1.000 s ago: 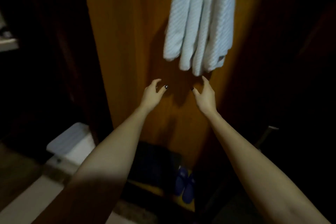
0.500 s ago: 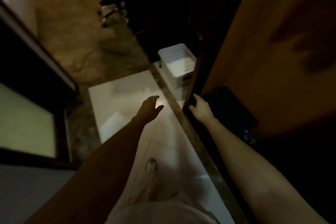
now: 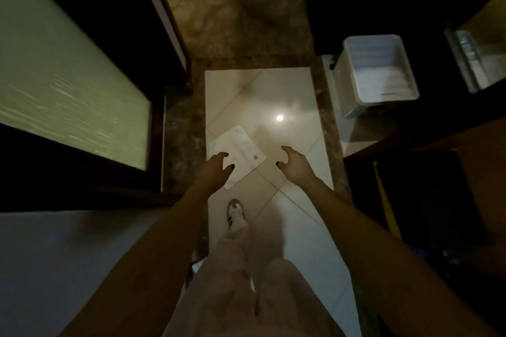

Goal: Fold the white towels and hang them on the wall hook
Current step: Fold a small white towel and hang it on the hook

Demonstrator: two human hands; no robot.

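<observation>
A folded white towel (image 3: 241,150) with a small dark emblem lies flat on the pale tiled floor (image 3: 287,96). My left hand (image 3: 215,171) hovers over the towel's near left corner, fingers spread and curled, holding nothing. My right hand (image 3: 294,164) is stretched out to the right of the towel, apart from it, fingers also spread and empty. The wall hook and the hung towels are out of view.
A white plastic bin (image 3: 377,74) stands at the right on the dark stone border. A frosted glass panel (image 3: 63,74) in a dark frame runs along the left. My shoe (image 3: 235,212) and light trousers are below the towel. Dark wooden furniture (image 3: 451,172) lies at the right.
The view swung from the wooden wall with the hanging towels down to the floor. Both hands dropped from below the hung towels to above the floor, the left over the lying towel.
</observation>
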